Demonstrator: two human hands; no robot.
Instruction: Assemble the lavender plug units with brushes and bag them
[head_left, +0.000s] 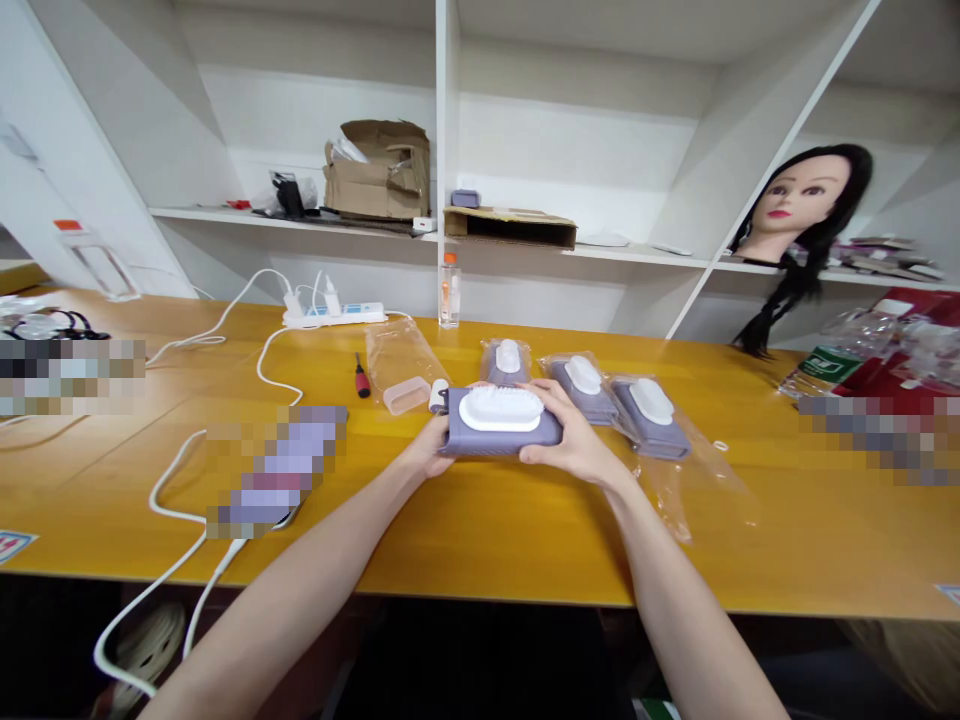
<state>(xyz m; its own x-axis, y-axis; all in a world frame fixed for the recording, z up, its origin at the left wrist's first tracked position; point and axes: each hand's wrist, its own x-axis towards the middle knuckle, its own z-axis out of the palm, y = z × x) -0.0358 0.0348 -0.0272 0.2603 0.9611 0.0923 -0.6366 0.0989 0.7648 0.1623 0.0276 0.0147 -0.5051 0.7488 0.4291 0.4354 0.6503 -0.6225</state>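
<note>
Between my two hands is a purple-grey block-shaped device (502,440) with a white oval piece on top that looks bristled. My left hand (431,447) grips its left end, the fingers mostly hidden behind it. Round the right end curls my right hand (574,440), thumb at the front and fingers over the back edge. Behind it lie three similar devices in clear plastic bags: one at the back (504,362), one in the middle (583,388) and one at the right (651,415). A small white item (439,395) is just beyond my left hand.
To the left are a clear pinkish plastic case (407,396), a screwdriver (362,378), a phone (281,470) with a white cable and a power strip (334,315). An orange-capped bottle (449,292) stands behind. A mannequin head (806,200) is on the shelf; a plastic bottle (840,350) lies right.
</note>
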